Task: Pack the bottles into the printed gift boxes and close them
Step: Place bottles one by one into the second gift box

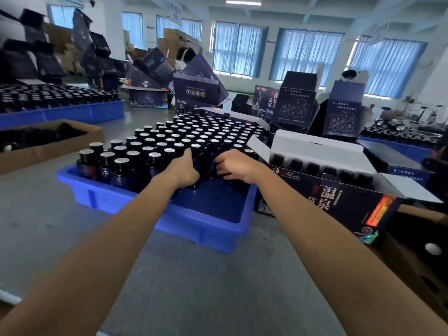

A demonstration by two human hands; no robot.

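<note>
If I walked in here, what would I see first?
First, the blue tray in the middle, crammed with dark bottles with shiny caps. Both hands, the left hand and right hand, are grabbing bottles at its near edge. Just right sits an open gift box with a row of bottles inside.

arms: both outstretched | left hand [185, 172]: fingers curled | right hand [234, 167]: fingers curled

Bright daylight through curtained windows [238, 48], soft blur, fisheye edges
</note>
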